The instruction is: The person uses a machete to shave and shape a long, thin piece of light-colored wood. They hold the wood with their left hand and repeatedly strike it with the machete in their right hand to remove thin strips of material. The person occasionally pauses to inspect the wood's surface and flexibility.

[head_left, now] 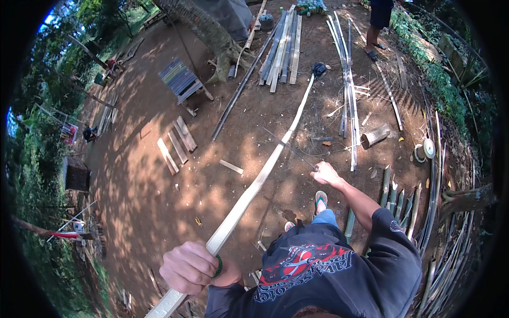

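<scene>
My left hand (188, 269), wearing a dark green wristband, is closed round a long pale split-bamboo strip (253, 190). The strip slants up and away to the right, and its far end reaches a small dark bundle (318, 69) on the ground. To the right of the strip, my right hand (326, 174) is closed on a long, thin, dark-bladed knife (289, 147); its handle is mostly hidden in my fist. The blade points up and left and crosses the strip in the picture. Whether the two touch, I cannot tell.
Bamboo slats (283, 47) lie beyond, with more long strips (347, 90) at right. A small slatted bamboo table (180, 79) stands near a tree trunk (204, 26). A log (375, 137), cut bamboo poles (386, 185) and yellow-handled pliers (199, 222) lie around. Another person's legs (374, 37) show top right.
</scene>
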Demonstrator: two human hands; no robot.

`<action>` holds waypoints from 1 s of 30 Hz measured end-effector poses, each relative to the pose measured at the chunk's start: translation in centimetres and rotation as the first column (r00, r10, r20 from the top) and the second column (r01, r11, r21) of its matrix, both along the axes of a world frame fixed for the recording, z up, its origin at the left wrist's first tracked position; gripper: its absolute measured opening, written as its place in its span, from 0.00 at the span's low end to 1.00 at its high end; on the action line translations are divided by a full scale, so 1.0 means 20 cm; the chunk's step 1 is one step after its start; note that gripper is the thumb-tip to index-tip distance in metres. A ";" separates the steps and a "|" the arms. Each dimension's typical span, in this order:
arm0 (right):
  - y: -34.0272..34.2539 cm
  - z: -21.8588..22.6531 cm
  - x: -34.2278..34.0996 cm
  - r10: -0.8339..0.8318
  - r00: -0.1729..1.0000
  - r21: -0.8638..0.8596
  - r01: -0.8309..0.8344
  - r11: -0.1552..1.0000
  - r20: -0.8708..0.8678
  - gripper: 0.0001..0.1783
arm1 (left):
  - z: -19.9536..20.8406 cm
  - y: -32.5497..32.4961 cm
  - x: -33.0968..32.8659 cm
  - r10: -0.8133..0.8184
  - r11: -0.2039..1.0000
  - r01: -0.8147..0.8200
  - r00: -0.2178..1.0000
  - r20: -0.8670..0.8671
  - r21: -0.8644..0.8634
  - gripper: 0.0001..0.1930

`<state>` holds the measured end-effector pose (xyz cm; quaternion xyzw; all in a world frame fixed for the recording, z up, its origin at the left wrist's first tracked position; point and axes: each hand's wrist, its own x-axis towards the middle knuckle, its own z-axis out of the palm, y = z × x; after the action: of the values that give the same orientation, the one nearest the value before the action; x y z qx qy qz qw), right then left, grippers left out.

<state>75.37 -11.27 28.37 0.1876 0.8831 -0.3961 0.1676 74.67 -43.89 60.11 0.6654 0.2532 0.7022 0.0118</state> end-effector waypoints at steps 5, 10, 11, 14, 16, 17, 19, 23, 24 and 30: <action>-0.13 0.25 0.00 0.276 0.920 -0.085 -0.310 0.947 -0.279 0.12 | 0.01 -0.18 0.06 0.070 0.996 -0.073 0.996 0.062 0.049 0.17; 0.33 -0.36 -0.25 0.001 0.998 0.058 0.002 0.998 -0.063 0.15 | 0.07 -0.11 0.12 0.108 0.993 -0.113 0.988 0.108 0.044 0.20; 0.41 -0.42 -0.24 0.074 0.995 0.137 -0.064 0.989 -0.068 0.15 | 0.02 -0.07 0.07 0.128 0.991 -0.133 0.981 0.146 0.030 0.21; 0.26 -0.25 -0.30 0.229 0.963 0.042 -0.226 0.973 -0.139 0.15 | 0.03 -0.06 0.12 0.188 0.980 -0.197 0.964 0.187 0.031 0.27; 0.10 0.07 -0.25 0.362 0.901 -0.095 -0.393 0.915 -0.238 0.14 | 0.04 -0.17 0.19 0.246 0.964 -0.259 0.957 0.154 0.065 0.24; 0.18 0.04 -0.23 0.398 0.877 -0.030 -0.420 0.907 -0.268 0.14 | 0.00 -0.13 0.12 0.237 0.944 -0.283 0.939 0.251 0.170 0.24; 0.36 -0.15 -0.24 0.359 0.902 0.101 -0.345 0.933 -0.239 0.14 | 0.03 -0.10 0.13 0.216 0.950 -0.259 0.949 0.231 0.175 0.25; 1.00 -0.67 -0.19 -0.472 0.871 0.329 0.410 0.851 0.135 0.18 | 0.05 -0.05 0.16 0.331 0.896 -0.404 0.884 0.329 0.182 0.31; 1.00 -0.52 -0.09 -0.462 0.882 0.307 0.415 0.856 0.096 0.18 | 0.04 -0.07 0.19 0.381 0.863 -0.471 0.845 0.376 0.184 0.32; 0.95 -0.72 0.39 -0.648 0.757 -0.042 0.652 0.757 0.079 0.15 | -0.11 -0.09 0.11 0.629 0.559 -0.821 0.509 0.588 0.113 0.34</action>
<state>83.21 7.76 13.87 0.4883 0.7439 -0.4533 0.0519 76.85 -45.69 57.98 0.2821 0.3609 0.8146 -0.3557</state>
